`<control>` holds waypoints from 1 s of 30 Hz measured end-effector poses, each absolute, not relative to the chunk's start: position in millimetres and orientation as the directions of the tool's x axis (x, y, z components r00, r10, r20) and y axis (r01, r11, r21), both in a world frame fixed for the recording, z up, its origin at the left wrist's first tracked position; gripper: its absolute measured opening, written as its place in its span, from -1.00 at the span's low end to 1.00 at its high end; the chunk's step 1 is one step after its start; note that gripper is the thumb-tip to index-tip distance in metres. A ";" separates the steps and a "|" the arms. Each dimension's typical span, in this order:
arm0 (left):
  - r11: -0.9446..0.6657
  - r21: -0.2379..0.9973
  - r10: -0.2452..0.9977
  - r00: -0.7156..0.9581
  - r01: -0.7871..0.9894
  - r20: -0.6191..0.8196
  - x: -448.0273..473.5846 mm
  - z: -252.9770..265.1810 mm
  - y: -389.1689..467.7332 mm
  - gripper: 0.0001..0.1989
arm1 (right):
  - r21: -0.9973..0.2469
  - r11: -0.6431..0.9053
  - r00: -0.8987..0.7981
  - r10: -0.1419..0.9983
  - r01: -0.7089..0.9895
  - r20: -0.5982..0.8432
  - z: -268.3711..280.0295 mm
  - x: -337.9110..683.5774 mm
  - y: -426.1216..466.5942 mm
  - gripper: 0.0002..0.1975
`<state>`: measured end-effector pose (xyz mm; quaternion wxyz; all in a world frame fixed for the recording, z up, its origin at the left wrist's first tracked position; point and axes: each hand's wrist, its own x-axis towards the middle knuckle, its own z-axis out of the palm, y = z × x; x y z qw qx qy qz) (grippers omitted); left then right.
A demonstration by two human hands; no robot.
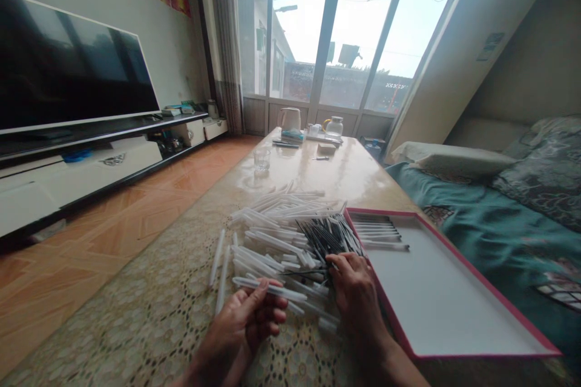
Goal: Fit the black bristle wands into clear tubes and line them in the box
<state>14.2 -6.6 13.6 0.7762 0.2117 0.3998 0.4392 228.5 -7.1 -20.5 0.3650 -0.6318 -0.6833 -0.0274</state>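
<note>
Pinched between thumb and fingers of my left hand [261, 308] is a translucent white plastic tube [281, 292], pointing to the right and slightly down. My right hand [354, 284] reaches into a heap of thin black rods [329, 236], its fingertips closed at the near edge of the heap on a rod that is mostly hidden. Many similar white tubes [267, 242] lie in a loose pile left of and behind the rods. A shallow white tray with a pink rim [481, 272] stands to the right, with several white tubes with dark ends [376, 230] lined up at its far left corner.
The long table [181, 290] has a patterned cover. Farther back on it stand a drinking glass [262, 162], a glass jug [334, 127] and a white kettle [290, 118]. A bed or sofa with a teal cover [408, 187] borders the right side.
</note>
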 end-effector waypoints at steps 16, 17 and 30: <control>0.511 0.705 0.859 0.258 -0.491 -0.443 13.2 9.2 -4.8 -0.93 | -0.862 0.227 0.054 0.959 0.452 0.280 6.3 202.7 -44.8 -0.81; 0.511 0.708 0.859 0.258 -0.487 -0.442 13.1 9.9 -5.2 -0.93 | -0.856 0.250 0.034 0.955 0.452 0.296 5.5 201.7 -45.8 -0.82; 0.497 0.719 0.867 0.307 -0.486 -0.391 14.3 1.3 -4.2 -0.82 | -0.893 0.253 0.037 0.957 0.372 0.287 4.6 189.2 -45.7 -0.90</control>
